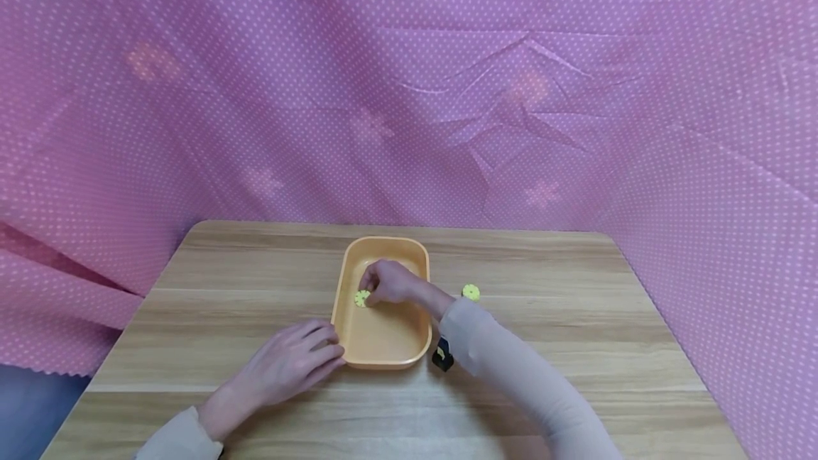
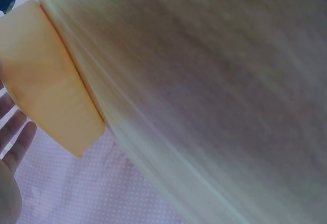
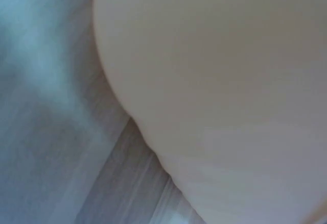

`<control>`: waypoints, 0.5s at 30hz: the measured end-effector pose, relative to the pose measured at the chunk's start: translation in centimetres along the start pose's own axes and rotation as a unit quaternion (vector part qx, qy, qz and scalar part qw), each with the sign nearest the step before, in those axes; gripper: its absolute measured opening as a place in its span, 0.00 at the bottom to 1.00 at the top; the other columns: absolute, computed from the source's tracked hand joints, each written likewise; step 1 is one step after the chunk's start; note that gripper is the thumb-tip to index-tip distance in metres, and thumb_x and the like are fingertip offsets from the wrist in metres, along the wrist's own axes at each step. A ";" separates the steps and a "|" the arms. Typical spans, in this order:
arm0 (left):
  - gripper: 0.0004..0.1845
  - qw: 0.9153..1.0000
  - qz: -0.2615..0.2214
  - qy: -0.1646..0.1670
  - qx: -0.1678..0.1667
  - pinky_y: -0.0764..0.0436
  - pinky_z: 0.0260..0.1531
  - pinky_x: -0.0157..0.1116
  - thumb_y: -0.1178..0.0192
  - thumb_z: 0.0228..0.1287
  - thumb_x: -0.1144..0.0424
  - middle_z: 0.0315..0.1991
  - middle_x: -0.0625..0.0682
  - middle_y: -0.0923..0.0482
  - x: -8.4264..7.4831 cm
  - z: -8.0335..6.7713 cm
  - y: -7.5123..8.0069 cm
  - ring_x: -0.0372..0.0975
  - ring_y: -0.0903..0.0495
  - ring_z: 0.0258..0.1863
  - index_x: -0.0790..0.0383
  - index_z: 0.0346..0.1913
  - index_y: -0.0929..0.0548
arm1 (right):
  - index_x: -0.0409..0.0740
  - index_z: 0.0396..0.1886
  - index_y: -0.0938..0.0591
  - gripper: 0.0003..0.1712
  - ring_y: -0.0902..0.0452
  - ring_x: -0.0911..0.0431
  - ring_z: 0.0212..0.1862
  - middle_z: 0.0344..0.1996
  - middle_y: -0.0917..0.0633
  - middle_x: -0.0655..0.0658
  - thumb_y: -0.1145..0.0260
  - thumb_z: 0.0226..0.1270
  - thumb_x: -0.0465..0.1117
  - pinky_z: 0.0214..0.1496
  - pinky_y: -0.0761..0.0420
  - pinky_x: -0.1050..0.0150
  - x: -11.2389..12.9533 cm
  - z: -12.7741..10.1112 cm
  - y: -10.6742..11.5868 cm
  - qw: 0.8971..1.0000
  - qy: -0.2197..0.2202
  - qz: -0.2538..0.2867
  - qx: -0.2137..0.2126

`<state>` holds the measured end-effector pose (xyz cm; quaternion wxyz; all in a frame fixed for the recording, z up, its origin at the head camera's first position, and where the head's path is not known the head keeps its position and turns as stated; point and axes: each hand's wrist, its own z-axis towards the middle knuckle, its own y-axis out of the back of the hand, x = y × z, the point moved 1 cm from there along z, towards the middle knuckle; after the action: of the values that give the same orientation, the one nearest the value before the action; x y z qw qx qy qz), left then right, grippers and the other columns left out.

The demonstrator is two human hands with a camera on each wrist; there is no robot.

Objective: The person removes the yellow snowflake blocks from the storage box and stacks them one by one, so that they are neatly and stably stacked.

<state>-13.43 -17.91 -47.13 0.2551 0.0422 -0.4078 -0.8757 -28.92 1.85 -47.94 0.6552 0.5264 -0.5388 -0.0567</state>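
An orange tray (image 1: pixel 383 363) with raised walls and rounded corners stands on the wooden table. My right hand (image 1: pixel 393 282) reaches into it, thumb and fingers at the edge of a yellow round disc (image 1: pixel 361 299) with small dark marks around its rim. The disc seems pinched there, though the contact is partly hidden. My left hand (image 1: pixel 297 359) rests its loosely extended fingers against the tray's near left side. In the left wrist view, those fingers (image 2: pixel 20 145) are beside the tray's outer wall (image 2: pixel 51 81). Only sleeve and table show in the right wrist view.
Another yellow disc (image 1: pixel 470 292) lies on the table right of the tray, beyond the right forearm. A small black object (image 1: pixel 442 356) is by the tray's near right corner, partly behind the sleeve. Pink dotted cloth (image 1: pixel 409 91) hangs around the wooden table (image 1: pixel 255 261).
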 end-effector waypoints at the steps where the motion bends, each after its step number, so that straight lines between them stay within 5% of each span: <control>1: 0.07 1.000 0.001 0.000 0.000 0.16 0.38 0.38 0.39 0.65 0.55 0.37 0.47 0.19 0.0 0.0 0.0 0.40 0.20 0.41 0.54 0.36 0.14 | 0.46 0.35 0.15 0.14 0.24 0.66 0.32 0.29 0.15 0.52 0.23 0.46 0.36 0.38 0.23 0.76 0.0 0.0 0.1 1.000 0.001 0.003 -0.001; 15: 0.07 1.000 0.015 -0.002 0.002 0.15 0.40 0.38 0.39 0.65 0.55 0.37 0.47 0.19 -0.2 -0.2 -0.1 0.42 0.19 0.42 0.53 0.35 0.15 | 0.44 0.35 0.14 0.09 0.20 0.64 0.28 0.29 0.12 0.49 0.26 0.52 0.33 0.32 0.18 0.72 -0.2 -0.7 1.1 0.999 -0.010 0.029 0.010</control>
<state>-13.22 -17.92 -47.34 0.2672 0.0350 -0.4106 -0.8711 -29.01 2.95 -47.16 0.6460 0.5167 -0.5606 -0.0374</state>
